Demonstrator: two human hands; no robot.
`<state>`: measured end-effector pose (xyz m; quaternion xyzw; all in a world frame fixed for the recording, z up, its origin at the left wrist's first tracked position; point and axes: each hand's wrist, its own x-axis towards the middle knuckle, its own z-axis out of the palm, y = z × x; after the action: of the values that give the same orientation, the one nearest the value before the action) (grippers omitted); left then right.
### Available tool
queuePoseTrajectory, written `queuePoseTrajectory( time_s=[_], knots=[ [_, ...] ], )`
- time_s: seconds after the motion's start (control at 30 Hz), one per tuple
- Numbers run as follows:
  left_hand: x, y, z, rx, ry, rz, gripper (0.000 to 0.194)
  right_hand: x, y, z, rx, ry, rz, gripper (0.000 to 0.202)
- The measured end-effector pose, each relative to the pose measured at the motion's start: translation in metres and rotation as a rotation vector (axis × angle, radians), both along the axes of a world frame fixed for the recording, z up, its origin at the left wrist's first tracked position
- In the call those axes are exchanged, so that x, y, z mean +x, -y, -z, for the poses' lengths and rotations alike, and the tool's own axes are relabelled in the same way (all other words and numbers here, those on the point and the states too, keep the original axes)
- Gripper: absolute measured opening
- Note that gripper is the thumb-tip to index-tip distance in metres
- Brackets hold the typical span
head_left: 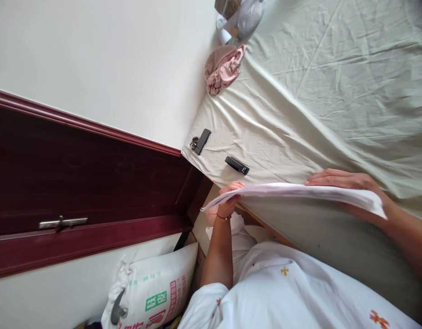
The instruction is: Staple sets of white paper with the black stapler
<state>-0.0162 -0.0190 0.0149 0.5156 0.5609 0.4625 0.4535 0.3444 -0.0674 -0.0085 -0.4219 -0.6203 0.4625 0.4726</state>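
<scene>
A stack of white paper sheets (282, 190) is held up on edge between my two hands, its long top edge toward me. My left hand (230, 194) is closed round the left end, fingers on the far side; a red string bracelet circles that wrist. Toward the right end, my right hand (344, 179) grips the sheets, its fingers stretched along the far face and the near side partly hidden. Just beyond the paper, a small black stapler (237, 165) lies on the pale green bed sheet (275, 137). Neither hand touches it.
A black oblong object (203, 141) with keys (194, 143) lies near the bed corner. Behind it are crumpled pink cloth (226, 68) and a plastic bag (248, 18). A dark red door (94, 169) with a metal bolt and a printed white sack (152, 288) stand left.
</scene>
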Motion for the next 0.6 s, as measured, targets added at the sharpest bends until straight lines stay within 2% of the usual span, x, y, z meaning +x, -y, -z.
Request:
queuePoseTrajectory(
  time_s=[0.1, 0.17, 0.23, 0.3, 0.4, 0.5, 0.6],
  knots=[
    [-0.002, -0.004, -0.007, 0.059, 0.005, 0.185, 0.045, 0.000, 0.001, 0.002, 0.005, -0.017, -0.009, 0.036],
    [-0.005, -0.004, -0.010, -0.016, 0.006, 0.217, 0.048, -0.001, 0.001, 0.003, 0.017, 0.002, 0.001, 0.032],
    [-0.006, -0.004, -0.012, -0.091, -0.043, 0.266, 0.046, -0.001, 0.000, 0.003, 0.055, 0.006, -0.019, 0.028],
    [-0.005, -0.002, -0.015, -0.078, -0.111, 0.330, 0.038, 0.000, 0.001, 0.001, 0.063, -0.010, -0.043, 0.025],
    [-0.001, -0.001, -0.020, -0.017, -0.210, 0.409, 0.027, 0.000, 0.003, -0.009, -0.026, -0.015, -0.019, 0.029],
    [0.004, 0.000, -0.026, -0.028, -0.280, 0.459, 0.024, -0.002, 0.005, -0.019, -0.119, -0.041, 0.019, 0.033],
    [0.008, 0.001, -0.030, -0.031, -0.202, 0.446, 0.016, -0.004, 0.007, -0.025, -0.221, -0.090, 0.007, 0.036]
  ],
)
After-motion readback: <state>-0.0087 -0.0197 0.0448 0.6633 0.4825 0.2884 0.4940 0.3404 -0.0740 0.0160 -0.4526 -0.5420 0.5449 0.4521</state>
